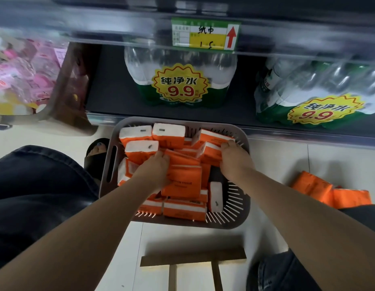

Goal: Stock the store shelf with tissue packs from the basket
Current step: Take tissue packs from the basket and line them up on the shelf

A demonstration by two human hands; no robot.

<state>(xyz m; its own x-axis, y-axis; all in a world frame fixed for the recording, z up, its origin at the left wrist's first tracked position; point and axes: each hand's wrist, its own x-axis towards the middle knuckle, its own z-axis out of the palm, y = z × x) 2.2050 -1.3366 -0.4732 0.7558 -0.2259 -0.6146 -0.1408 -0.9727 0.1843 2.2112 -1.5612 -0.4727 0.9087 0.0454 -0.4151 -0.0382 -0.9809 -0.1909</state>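
A grey slotted basket [235, 215] sits on the floor in front of the shelf, filled with several orange-and-white tissue packs [182, 181]. My left hand [155, 166] reaches into the middle of the basket, fingers curled over a pack near its left side. My right hand [232, 156] is at the basket's far right, fingers closed on the edge of an orange pack [211, 152]. The dark bottom shelf [119, 89] lies just behind the basket.
Shrink-wrapped water bottle packs [178, 80] with 9.9 price stickers stand on the bottom shelf, another [317, 95] at right. Pink packages [24, 74] fill a bin at left. Two orange packs [329, 192] lie on the floor at right. A wooden stool [193, 261] is below.
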